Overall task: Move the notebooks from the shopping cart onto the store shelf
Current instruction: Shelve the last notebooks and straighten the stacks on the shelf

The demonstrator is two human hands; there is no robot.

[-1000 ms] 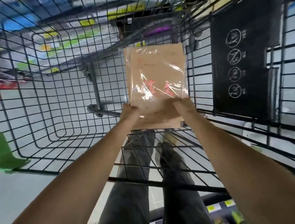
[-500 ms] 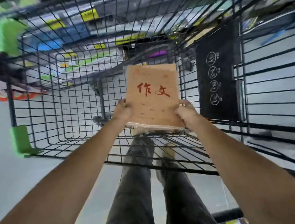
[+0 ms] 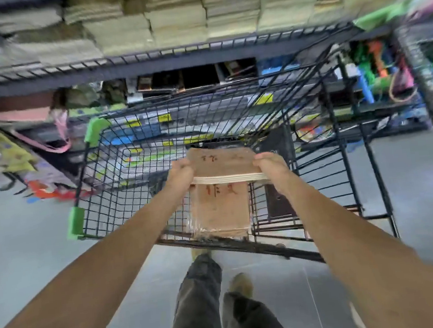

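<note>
Blurred store aisle, stacked paper on a wire shelf (image 3: pixel 144 57) above a black shopping cart (image 3: pixel 98 177); left hand (image 3: pixel 180 172) and right hand (image 3: pixel 271 165), arms outstretched, clamped on opposite sides of a notebook stack (image 3: pixel 223 165) over the cart, another wrapped pack (image 3: pixel 219 212) below; best kept level while lifting.

floor (image 3: pixel 31 252): grey, smooth | behind: wire rack (image 3: pixel 144 57), stacked paper goods (image 3: pixel 177 20), blurred, possibly notebooks
</note>
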